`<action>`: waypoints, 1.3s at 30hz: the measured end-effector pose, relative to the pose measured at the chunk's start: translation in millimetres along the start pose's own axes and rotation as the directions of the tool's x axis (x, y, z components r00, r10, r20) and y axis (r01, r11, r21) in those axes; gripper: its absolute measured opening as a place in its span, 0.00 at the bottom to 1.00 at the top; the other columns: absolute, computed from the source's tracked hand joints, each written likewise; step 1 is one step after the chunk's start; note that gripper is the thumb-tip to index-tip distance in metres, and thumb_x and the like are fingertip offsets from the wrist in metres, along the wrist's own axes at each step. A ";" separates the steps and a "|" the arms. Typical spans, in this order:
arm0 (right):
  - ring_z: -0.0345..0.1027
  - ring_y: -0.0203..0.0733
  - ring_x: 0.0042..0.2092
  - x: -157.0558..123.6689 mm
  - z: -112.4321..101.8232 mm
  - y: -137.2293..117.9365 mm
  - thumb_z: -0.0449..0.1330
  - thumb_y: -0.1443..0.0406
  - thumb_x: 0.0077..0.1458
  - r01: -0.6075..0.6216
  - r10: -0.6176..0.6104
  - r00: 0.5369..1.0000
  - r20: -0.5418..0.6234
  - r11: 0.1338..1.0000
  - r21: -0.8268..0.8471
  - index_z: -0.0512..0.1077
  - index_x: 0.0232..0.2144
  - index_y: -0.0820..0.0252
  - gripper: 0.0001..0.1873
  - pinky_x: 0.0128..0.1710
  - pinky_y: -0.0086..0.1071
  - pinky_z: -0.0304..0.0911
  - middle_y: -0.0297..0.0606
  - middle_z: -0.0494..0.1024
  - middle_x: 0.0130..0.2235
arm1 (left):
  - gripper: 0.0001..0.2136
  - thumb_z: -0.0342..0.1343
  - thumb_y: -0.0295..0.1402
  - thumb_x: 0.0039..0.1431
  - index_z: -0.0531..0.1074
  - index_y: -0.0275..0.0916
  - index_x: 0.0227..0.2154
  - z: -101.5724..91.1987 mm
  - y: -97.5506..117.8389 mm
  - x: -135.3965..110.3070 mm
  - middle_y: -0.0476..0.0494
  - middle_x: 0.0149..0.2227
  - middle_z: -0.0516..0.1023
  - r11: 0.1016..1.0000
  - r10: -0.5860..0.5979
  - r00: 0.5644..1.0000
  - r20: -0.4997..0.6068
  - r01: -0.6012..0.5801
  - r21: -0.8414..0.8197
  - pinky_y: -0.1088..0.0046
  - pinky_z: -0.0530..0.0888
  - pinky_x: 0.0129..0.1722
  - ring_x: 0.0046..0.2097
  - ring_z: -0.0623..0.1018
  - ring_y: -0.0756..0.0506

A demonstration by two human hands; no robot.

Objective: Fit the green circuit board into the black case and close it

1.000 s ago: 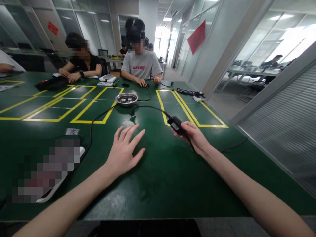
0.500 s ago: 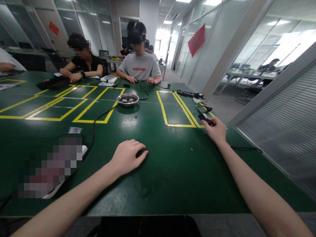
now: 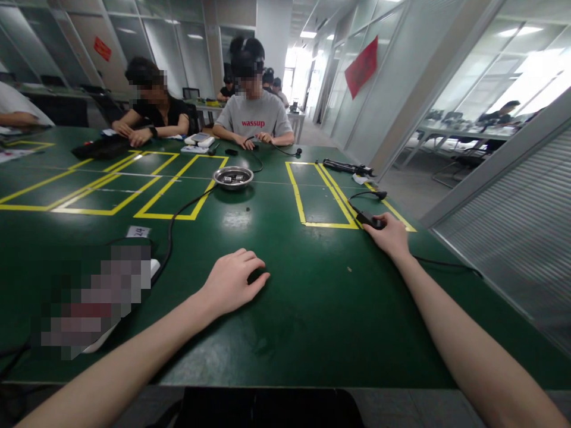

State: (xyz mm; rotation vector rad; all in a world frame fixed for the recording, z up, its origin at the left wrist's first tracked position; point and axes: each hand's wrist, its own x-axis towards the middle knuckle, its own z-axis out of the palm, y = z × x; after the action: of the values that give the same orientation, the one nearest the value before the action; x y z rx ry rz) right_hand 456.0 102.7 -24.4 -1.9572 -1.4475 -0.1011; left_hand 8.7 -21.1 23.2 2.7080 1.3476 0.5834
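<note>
My right hand (image 3: 389,235) is closed around a black power adapter (image 3: 368,220) at the right side of the green table (image 3: 307,285). A cord leads from the adapter to a black plug (image 3: 380,195) just beyond it, and another cable (image 3: 439,263) runs off to the right behind my wrist. Near the middle front, my left hand (image 3: 232,282) rests on the table with its fingers loosely curved and the thumb apart; nothing shows in it.
A steel bowl (image 3: 232,185) with small metal parts stands mid-table. Yellow tape outlines (image 3: 328,225) mark the surface. A folded black tripod (image 3: 348,166) lies at the far right. A blurred-out object (image 3: 96,297) and a black cable (image 3: 169,232) lie left. Co-workers (image 3: 253,116) sit opposite.
The adapter in my right hand has tipped from raised to level and come down at the table. My left hand stays put. The view has shifted slightly.
</note>
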 end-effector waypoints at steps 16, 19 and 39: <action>0.73 0.57 0.44 2.8 3.1 2.8 0.63 0.56 0.52 -0.059 0.064 0.994 -0.091 0.996 0.059 0.82 0.42 0.60 0.20 0.51 0.50 0.67 0.47 0.80 0.39 | 0.07 0.60 0.36 0.67 0.79 0.39 0.41 1.8 -1.2 -0.5 0.43 0.42 0.80 1.000 0.017 0.999 0.031 -0.017 0.006 0.62 0.78 0.42 0.43 0.79 0.41; 0.73 0.57 0.43 3.9 3.6 2.7 0.63 0.55 0.52 -0.101 0.108 0.989 -0.103 0.992 0.075 0.82 0.41 0.61 0.19 0.50 0.50 0.68 0.48 0.80 0.37 | 0.07 0.60 0.36 0.67 0.79 0.39 0.41 2.1 -1.2 -0.6 0.42 0.42 0.80 1.000 0.013 0.999 0.042 -0.013 0.018 0.63 0.77 0.43 0.44 0.79 0.41; 0.73 0.54 0.37 7.3 1.9 8.6 0.56 0.50 0.59 -0.247 0.272 0.956 -0.108 0.949 0.196 0.78 0.39 0.61 0.22 0.40 0.44 0.68 0.48 0.80 0.34 | 0.07 0.60 0.36 0.67 0.79 0.39 0.41 0.6 -1.0 -1.0 0.42 0.42 0.80 1.000 0.015 0.999 0.051 -0.015 -0.006 0.61 0.77 0.44 0.44 0.78 0.41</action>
State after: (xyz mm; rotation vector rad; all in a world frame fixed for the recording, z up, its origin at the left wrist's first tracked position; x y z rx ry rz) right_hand 465.5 108.5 -26.6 -1.9329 -1.0634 0.0182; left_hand 7.6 -21.2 22.1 2.7115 1.3129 0.5147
